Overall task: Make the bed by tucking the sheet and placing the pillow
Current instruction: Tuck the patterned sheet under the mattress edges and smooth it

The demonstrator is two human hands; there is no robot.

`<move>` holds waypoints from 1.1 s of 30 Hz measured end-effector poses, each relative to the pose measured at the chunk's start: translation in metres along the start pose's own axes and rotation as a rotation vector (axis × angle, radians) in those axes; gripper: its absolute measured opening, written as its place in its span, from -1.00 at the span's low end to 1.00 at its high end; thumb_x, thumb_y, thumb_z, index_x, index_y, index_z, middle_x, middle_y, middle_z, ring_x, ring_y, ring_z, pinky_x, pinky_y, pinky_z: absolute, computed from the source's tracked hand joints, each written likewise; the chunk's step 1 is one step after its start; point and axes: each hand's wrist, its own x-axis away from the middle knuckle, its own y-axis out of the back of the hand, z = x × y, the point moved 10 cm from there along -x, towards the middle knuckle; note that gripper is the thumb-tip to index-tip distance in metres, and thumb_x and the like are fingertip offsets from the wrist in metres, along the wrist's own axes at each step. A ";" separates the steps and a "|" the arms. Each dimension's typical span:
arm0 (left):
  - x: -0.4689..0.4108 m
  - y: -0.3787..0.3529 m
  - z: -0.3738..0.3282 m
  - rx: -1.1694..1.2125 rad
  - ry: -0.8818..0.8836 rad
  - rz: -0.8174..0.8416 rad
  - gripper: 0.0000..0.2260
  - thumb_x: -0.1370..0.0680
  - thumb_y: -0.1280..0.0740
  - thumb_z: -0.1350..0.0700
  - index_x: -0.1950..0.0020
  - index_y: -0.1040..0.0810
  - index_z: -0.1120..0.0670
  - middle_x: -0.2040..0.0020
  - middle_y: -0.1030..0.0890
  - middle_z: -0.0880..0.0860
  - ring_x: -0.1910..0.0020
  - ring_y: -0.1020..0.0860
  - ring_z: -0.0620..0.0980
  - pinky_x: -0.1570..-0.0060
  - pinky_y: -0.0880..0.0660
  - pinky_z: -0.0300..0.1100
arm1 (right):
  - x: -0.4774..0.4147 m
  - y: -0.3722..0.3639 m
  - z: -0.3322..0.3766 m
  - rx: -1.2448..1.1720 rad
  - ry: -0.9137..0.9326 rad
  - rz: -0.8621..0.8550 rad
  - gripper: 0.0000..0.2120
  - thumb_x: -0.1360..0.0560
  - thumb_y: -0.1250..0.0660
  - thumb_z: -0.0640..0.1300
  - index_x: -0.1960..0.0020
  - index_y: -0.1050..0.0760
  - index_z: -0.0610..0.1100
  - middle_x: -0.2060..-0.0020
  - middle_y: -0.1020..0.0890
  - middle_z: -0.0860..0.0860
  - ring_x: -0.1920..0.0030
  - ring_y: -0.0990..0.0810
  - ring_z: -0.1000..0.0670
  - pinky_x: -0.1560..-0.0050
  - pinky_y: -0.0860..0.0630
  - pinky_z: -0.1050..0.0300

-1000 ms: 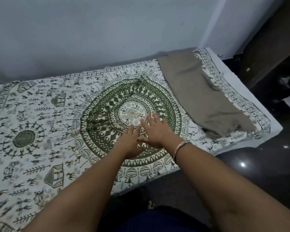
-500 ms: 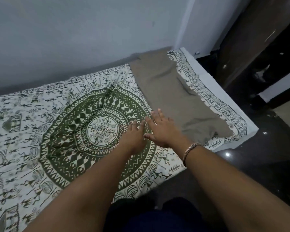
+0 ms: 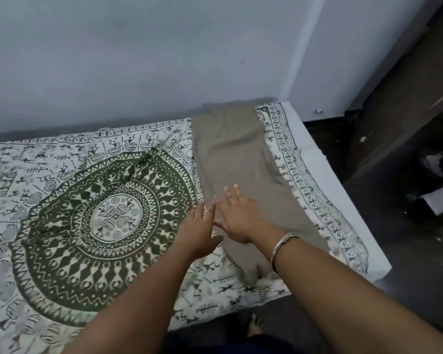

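Note:
A white sheet (image 3: 69, 200) with a green round pattern and dark figures lies spread over the bed. A plain tan folded cloth (image 3: 238, 154) lies across it toward the right end. My left hand (image 3: 197, 228) rests flat, fingers apart, at the left edge of the tan cloth. My right hand (image 3: 238, 215), with a metal bangle on the wrist, lies flat on the tan cloth, fingers spread. Neither hand grips anything. No pillow is in view.
The bed's white mattress edge (image 3: 315, 141) shows at the right end. A pale wall (image 3: 164, 60) runs along the far side. Dark glossy floor (image 3: 407, 251) and a dark wooden door (image 3: 404, 80) are to the right. My bare foot (image 3: 253, 327) stands by the near bed edge.
Both hands have slid rightward from the round pattern's middle to the tan cloth. The view has turned right with them.

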 end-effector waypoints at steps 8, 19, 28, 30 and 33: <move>-0.023 0.007 -0.072 0.025 0.100 -0.074 -0.23 -0.54 -0.23 -0.17 -0.54 0.19 0.03 -0.55 0.09 0.16 -0.51 -0.01 0.18 -0.44 -0.12 0.09 | 0.022 0.019 -0.096 0.031 0.019 0.057 -0.32 -0.58 -0.03 0.23 -0.55 0.15 -0.03 -0.54 0.07 -0.13 -0.52 0.20 -0.21 -0.44 -0.03 -0.25; -0.102 -0.026 -0.155 -0.111 -0.018 -0.029 -0.34 -0.59 -0.06 -0.09 -0.54 0.14 0.19 -0.55 0.13 0.17 -0.52 0.08 0.16 -0.45 -0.04 0.06 | 0.018 0.017 -0.164 0.077 0.093 0.052 -0.36 -0.58 -0.02 0.23 -0.54 0.05 -0.05 -0.54 0.03 -0.14 -0.52 0.18 -0.20 -0.47 0.02 -0.22; -0.111 -0.040 -0.209 0.157 0.406 -0.181 -0.19 -0.54 -0.22 -0.18 -0.52 0.16 0.23 -0.54 0.17 0.20 -0.51 0.00 0.22 -0.44 -0.09 0.05 | 0.021 0.016 -0.279 0.168 0.245 0.122 -0.35 -0.60 -0.05 0.17 -0.55 0.12 -0.08 -0.54 0.09 -0.14 -0.52 0.21 -0.19 -0.44 -0.02 -0.22; -0.105 -0.052 -0.238 0.211 0.493 -0.210 -0.19 -0.55 -0.20 -0.18 -0.52 0.15 0.25 -0.54 0.17 0.22 -0.50 -0.02 0.22 -0.44 -0.07 0.02 | 0.031 0.018 -0.299 0.225 0.330 0.116 -0.33 -0.60 -0.07 0.16 -0.55 0.14 -0.08 -0.54 0.09 -0.15 -0.52 0.20 -0.20 -0.44 -0.03 -0.23; -0.103 -0.072 -0.287 0.288 0.559 -0.217 -0.19 -0.56 -0.16 -0.21 -0.51 0.18 0.27 -0.53 0.19 0.25 -0.51 0.02 0.22 -0.45 -0.04 0.00 | 0.039 0.025 -0.328 0.261 0.415 0.127 -0.35 -0.59 -0.08 0.15 -0.54 0.08 -0.09 -0.54 0.09 -0.13 -0.52 0.21 -0.19 -0.44 -0.03 -0.26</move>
